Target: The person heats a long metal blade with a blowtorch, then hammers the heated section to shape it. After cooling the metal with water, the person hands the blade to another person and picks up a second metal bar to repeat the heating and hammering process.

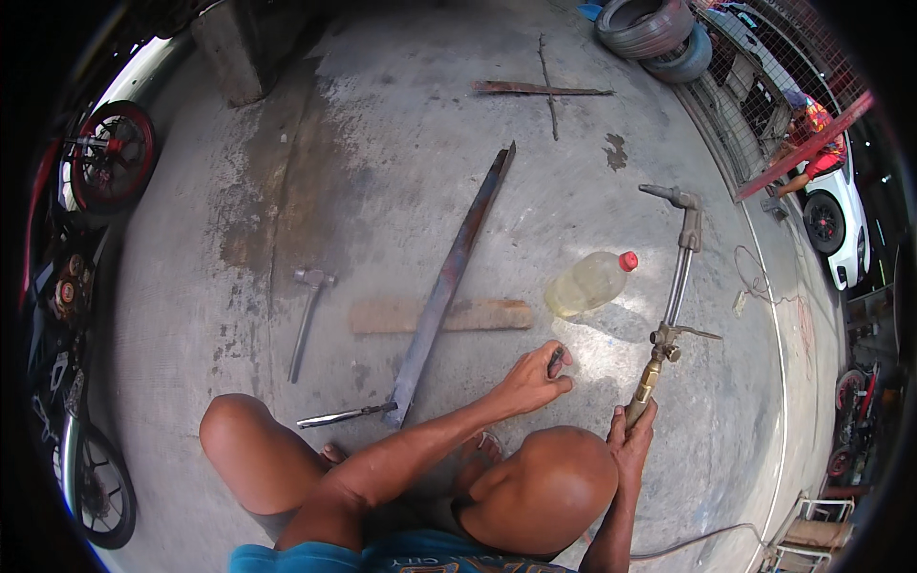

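My right hand grips the brass handle of a cutting torch, which stands raised with its bent nozzle at the top. My left hand reaches across in front of my knee, its fingers closed around a small dark object whose kind I cannot make out. Ahead of my feet lies a long metal angle bar, resting across a wooden plank. Locking pliers are at the bar's near end. A clear bottle of yellowish liquid with a red cap is beyond my left hand.
A hammer lies left of the bar. Farther off are crossed metal pieces and stacked tires. Motorcycles line the left side. Another person crouches by a white car at right. A hose runs along the floor.
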Tool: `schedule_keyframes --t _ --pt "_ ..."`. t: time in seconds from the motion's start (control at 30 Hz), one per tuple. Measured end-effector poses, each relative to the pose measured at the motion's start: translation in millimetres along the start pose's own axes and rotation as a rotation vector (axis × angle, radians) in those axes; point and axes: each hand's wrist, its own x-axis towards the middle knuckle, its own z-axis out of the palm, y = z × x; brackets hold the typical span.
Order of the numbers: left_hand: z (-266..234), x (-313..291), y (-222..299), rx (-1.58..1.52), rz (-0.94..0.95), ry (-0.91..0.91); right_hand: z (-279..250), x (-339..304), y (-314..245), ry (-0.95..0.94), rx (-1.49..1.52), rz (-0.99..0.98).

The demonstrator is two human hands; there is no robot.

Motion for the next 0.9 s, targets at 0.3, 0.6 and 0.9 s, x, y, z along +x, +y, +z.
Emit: schedule_keyframes --t 0.3,0.6,0.9 --pt "-72 11 72 -0.847 0.238 0.348 63 35 -106 -0.192 -0.041 -0.317" --pt "-96 -11 88 -0.709 0.326 0.145 15 92 -134 -0.923 1.167 -0.014" --pt "-81 -23 97 -0.589 0.318 0.103 -16 116 -152 -1.107 1.363 -0.07"
